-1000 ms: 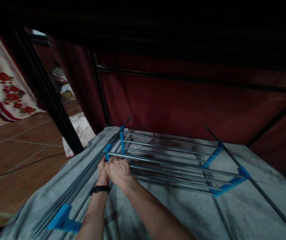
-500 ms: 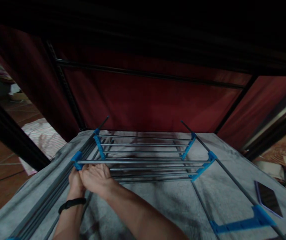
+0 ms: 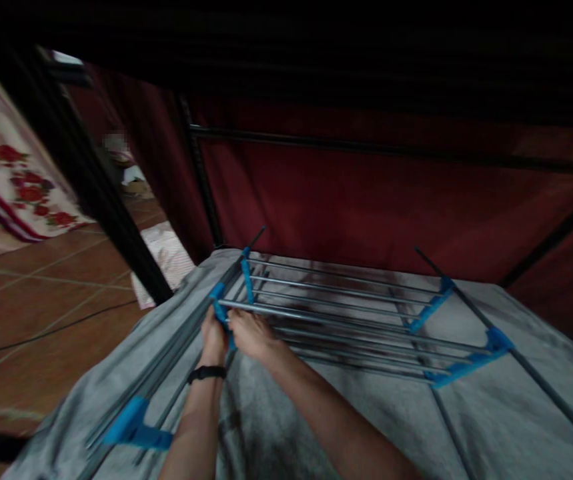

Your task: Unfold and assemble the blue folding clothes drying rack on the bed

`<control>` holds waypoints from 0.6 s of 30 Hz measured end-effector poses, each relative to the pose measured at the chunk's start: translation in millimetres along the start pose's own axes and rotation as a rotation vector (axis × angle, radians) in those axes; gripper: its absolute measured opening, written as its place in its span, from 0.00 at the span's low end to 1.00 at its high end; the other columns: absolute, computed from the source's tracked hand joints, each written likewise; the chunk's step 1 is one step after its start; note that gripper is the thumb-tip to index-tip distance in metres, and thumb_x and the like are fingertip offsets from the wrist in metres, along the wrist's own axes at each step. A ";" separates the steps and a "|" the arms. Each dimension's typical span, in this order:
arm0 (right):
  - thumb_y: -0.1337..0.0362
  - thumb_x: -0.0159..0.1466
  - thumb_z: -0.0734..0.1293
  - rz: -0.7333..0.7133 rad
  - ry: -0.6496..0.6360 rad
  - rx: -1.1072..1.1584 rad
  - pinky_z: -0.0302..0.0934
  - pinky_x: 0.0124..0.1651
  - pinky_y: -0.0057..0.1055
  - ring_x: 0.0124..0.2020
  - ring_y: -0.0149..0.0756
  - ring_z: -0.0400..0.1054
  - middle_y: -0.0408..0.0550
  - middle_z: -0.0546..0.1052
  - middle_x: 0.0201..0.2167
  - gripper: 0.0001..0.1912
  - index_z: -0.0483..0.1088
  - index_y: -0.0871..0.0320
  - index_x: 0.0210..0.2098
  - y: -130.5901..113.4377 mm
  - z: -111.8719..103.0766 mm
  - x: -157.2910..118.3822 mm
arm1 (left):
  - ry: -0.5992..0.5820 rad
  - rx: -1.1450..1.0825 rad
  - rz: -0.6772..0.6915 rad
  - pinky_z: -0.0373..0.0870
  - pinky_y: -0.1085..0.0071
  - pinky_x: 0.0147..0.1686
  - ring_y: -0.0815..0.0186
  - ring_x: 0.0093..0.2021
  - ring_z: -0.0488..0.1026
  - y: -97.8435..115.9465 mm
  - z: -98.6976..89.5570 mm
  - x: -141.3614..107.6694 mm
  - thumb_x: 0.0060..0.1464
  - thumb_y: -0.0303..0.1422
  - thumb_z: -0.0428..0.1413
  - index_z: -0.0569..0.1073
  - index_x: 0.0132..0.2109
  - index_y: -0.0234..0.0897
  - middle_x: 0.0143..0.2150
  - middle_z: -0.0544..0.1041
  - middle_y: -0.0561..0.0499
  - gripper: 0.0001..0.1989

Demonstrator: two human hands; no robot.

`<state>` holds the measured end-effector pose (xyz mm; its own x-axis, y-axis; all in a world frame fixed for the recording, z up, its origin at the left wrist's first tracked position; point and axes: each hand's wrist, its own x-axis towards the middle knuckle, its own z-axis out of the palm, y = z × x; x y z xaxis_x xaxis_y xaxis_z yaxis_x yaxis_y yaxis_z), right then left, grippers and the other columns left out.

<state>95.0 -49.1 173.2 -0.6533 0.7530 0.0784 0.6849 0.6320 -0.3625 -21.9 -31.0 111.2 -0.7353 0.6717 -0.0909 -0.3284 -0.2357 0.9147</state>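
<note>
A rack of grey metal rods (image 3: 311,311) with blue plastic brackets lies on a grey cloth-covered bed. My left hand (image 3: 213,338), a black band (image 3: 207,373) at its wrist, is closed round the left blue bracket (image 3: 220,308) of the nearer shelf. Just to its right, my right hand (image 3: 251,332) is closed on the end of a rod beside that bracket, below the top rod. Its fingertips are partly hidden. The opposite ends of the rods meet a right blue bracket (image 3: 471,363), which neither hand touches.
Another blue bracket (image 3: 136,427) is on the left poles near me. A black bed post (image 3: 111,193) rises at the left, and a dark red curtain (image 3: 346,200) hangs behind the rack. Beyond the bed lie a tiled floor (image 3: 61,293) with a cable and a striped cloth (image 3: 166,257).
My view has turned left, so the rack appears farther right and tilted. My hands, overlapping before, are now slightly apart, with the right hand at the rod's end.
</note>
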 end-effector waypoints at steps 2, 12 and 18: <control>0.74 0.70 0.57 -0.036 -0.010 0.020 0.66 0.54 0.31 0.55 0.38 0.74 0.55 0.79 0.54 0.19 0.67 0.62 0.58 4.2 -0.7 -1.1 | -0.028 -0.069 -0.050 0.61 0.74 0.24 0.72 0.22 0.58 -3.0 -1.0 -1.9 0.45 0.49 0.64 0.67 0.26 0.39 0.20 0.63 0.60 0.20; 0.65 0.74 0.56 -0.004 0.027 0.018 0.63 0.56 0.33 0.55 0.39 0.74 0.51 0.80 0.53 0.18 0.71 0.56 0.59 13.3 10.1 -7.2 | -0.109 -0.122 -0.070 0.62 0.74 0.24 0.72 0.22 0.64 -6.2 -6.9 -14.7 0.47 0.46 0.64 0.73 0.27 0.37 0.22 0.71 0.56 0.17; 0.66 0.74 0.58 -0.036 0.057 0.018 0.63 0.54 0.30 0.53 0.38 0.74 0.49 0.81 0.53 0.16 0.74 0.54 0.54 14.1 8.0 -6.6 | -0.118 -0.133 -0.122 0.53 0.76 0.18 0.75 0.18 0.57 -6.8 -4.9 -13.4 0.47 0.45 0.65 0.67 0.23 0.37 0.18 0.64 0.59 0.19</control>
<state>106.4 -46.5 160.2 -0.6579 0.7391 0.1445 0.6548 0.6562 -0.3750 -12.7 -41.8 104.3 -0.6135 0.7765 -0.1438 -0.4915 -0.2330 0.8391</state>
